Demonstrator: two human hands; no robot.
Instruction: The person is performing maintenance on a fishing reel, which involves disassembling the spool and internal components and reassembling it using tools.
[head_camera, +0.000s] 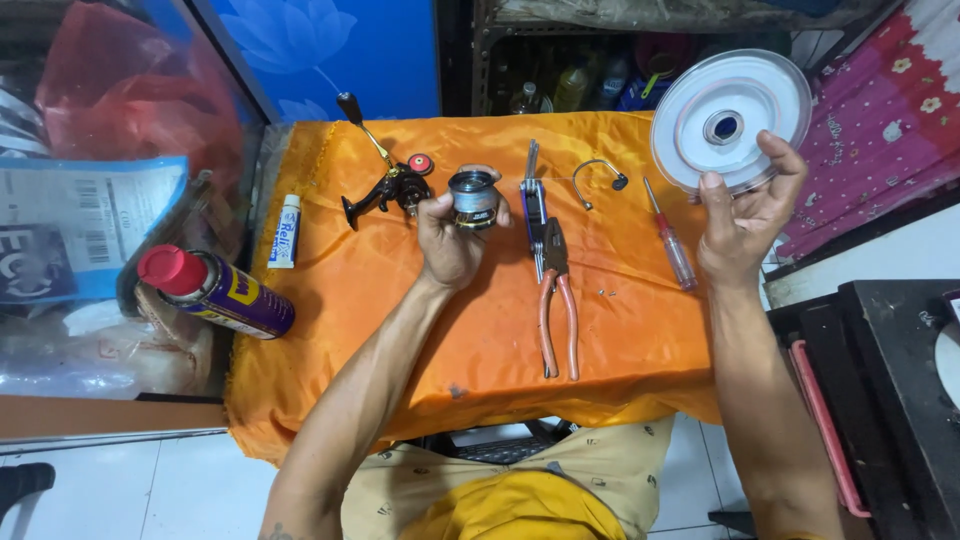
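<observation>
- The left hand (452, 240) is closed around a small fishing-reel spool (473, 197), thumb and fingers wrapped about its sides, holding it just above the orange cloth (480, 340) that covers the small table.
- The right hand (742, 215) grips a large clear plastic line spool (730, 122) by its lower rim, fingers curled behind and thumb in front; the disc is held upright off the right edge of the orange cloth, its hub facing the camera.
- On the orange cloth, just left of the reel spool, lies the dark reel body (395, 185) with its long handle pointing up and away.
- A small white tube (287, 232) lies near the left edge of the orange cloth.
- Off the left edge of the orange cloth, a purple spray can (222, 292) with a red cap lies on its side.
- Near the middle of the orange cloth, just right of the reel spool, pliers with red handles (555, 300) lie lengthwise, with a slim metal tool (533, 200) beside their head.
- A curved wire bail (597, 178) rests toward the far right part of the orange cloth, and a screwdriver (670, 235) with a clear handle lies close to the right hand.
- Two tiny screws (606, 293) sit on the orange cloth between pliers and screwdriver.
- Beyond the far edge of the orange cloth, a shelf (600, 60) holds several bottles, too dim to tell apart.
</observation>
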